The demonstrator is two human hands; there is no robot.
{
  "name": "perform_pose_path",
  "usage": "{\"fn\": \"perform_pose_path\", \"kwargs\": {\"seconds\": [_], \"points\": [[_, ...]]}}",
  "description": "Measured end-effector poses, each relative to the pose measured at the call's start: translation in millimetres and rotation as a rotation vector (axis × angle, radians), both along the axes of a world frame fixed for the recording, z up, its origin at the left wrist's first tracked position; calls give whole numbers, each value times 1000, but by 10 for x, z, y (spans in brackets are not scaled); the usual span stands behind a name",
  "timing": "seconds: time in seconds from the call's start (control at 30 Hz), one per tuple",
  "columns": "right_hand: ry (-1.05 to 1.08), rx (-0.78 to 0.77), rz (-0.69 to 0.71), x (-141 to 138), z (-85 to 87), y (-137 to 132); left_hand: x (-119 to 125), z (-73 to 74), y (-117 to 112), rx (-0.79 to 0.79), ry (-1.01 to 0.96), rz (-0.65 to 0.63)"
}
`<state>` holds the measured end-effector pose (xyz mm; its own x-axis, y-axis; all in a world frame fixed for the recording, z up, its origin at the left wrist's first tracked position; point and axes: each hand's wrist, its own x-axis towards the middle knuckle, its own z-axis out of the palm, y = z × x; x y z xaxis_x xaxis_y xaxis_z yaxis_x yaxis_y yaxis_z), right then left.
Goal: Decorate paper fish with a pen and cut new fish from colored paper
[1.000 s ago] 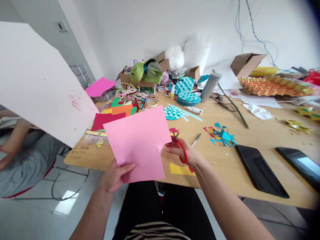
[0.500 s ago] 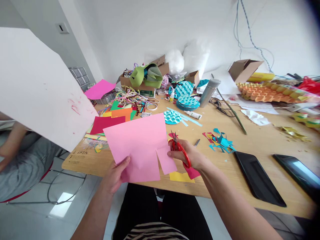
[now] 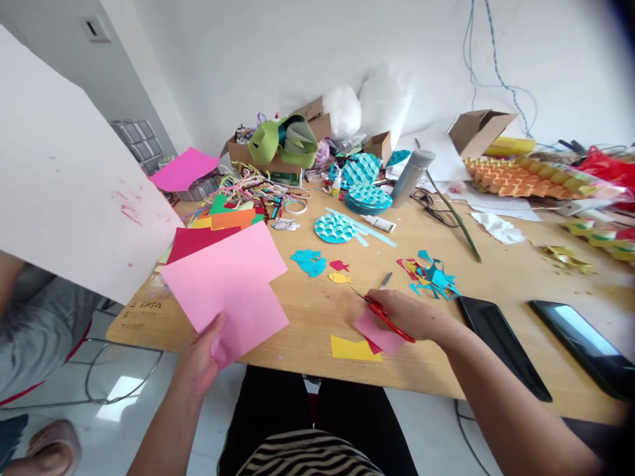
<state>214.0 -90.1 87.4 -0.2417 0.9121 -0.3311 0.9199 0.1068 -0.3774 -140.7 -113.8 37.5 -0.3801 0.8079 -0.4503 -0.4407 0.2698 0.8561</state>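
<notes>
Where the left hand (image 3: pixel 198 363) rises palm-inward above the table's (image 3: pixel 307 324) near edge, thumb and fingers pinch the pink sheet (image 3: pixel 228 291) by its near side. The right hand (image 3: pixel 404 311), knuckles up and forearm (image 3: pixel 496 377) slanting inward, is closed around red scissors (image 3: pixel 389 320) over a small pink piece (image 3: pixel 380 336); beyond, toward the table's far edge, lies a blue paper fish (image 3: pixel 310 262).

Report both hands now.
Left hand: closed on the notched pink paper sheet.
Right hand: holding red-handled metal scissors; whether it also grips the small pink paper piece cannot be told.
</notes>
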Motion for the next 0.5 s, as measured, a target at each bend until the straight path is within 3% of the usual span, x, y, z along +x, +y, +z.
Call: {"fn": "perform_pose_path", "kwargs": {"seconds": [0.17, 0.37, 0.5], "points": [[-42, 10, 19, 107, -195, -21, -47, -22, -81, -63, -67, 88], [-63, 214, -10, 137, -286, 9, 18, -36, -228, -96, -78, 145], [171, 372, -136, -26, -280, -71, 200, -59, -369, -142, -152, 123]]}}
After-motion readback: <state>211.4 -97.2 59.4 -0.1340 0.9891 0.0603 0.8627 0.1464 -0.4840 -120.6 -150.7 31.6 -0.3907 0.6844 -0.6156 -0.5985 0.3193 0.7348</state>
